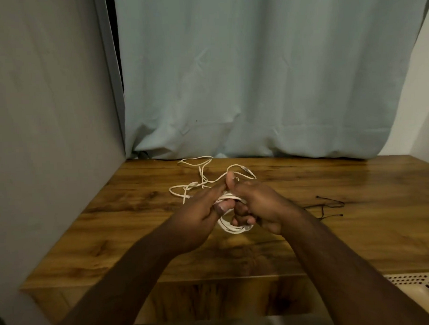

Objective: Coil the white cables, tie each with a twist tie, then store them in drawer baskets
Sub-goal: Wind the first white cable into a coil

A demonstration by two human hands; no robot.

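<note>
Both hands were raised together just above the wooden table (308, 232), working on one white cable. The left hand (200, 216) had its fingers curled round the upper strands of the coiled bundle (231, 228), its thumb lying across the strands near the top of the coil. The right hand (261, 207) gripped the same bundle from the opposite side, fingers curled through the coil's centre and thumb raised, pinching a strand at the top. The finished loops hung below and between the two hands, the lowest arc showing beneath the right hand's fingers. The uncoiled remainder of the cable (199, 175) ran from the raised thumb out to the far side of the hands and lay in loose loops on the table, reaching towards the pale blue curtain (254, 76) at the table's far edge. Whether that slack comprised one cable or several could not be determined. Thin black twist ties (331, 204) lay on the table to the right of the right wrist, apart from the hands. A perforated beige basket (422, 286) showed at the lower right corner, below the table edge. A grey panel (48, 107) stood along the left side.
</note>
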